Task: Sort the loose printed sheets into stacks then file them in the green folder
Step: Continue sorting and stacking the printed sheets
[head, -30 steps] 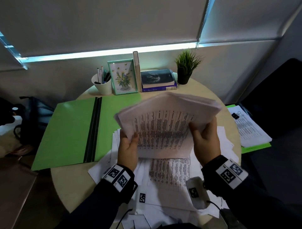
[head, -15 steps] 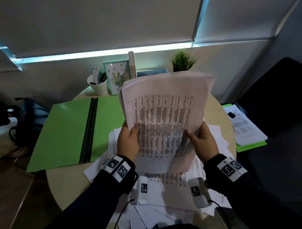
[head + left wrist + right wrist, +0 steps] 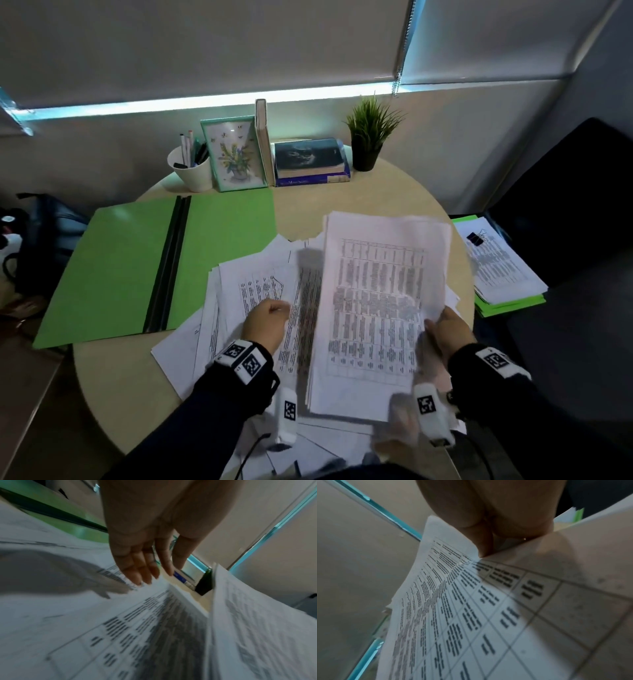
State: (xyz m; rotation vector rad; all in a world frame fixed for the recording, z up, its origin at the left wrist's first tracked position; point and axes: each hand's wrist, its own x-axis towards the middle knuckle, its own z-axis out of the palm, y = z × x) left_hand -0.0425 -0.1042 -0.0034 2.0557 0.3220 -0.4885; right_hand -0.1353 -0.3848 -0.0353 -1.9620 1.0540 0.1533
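Note:
The green folder [image 3: 137, 267] lies open on the left of the round table. Loose printed sheets [image 3: 253, 284] are spread in a messy pile at the table's middle and front. My right hand [image 3: 445, 329] pinches the right edge of a thick stack of printed sheets [image 3: 376, 308], holding it just above the pile. In the right wrist view the thumb and fingers [image 3: 488, 540] clamp that stack [image 3: 471, 608]. My left hand [image 3: 267, 322] hovers low over the loose sheets left of the stack. Its fingers [image 3: 142, 573] are straight, tips at the paper [image 3: 85, 615], holding nothing.
At the table's back stand a white pen cup [image 3: 190, 168], a framed flower picture [image 3: 234, 157], books [image 3: 310, 162] and a small potted plant [image 3: 368, 137]. Off the right edge a clipped paper pile [image 3: 503, 270] lies on another green folder. A dark bag [image 3: 41, 240] sits at left.
Both hands held the stack upright before. Now the left hand has let go and dropped to the loose sheets, while the right hand has lowered the stack flat toward the right.

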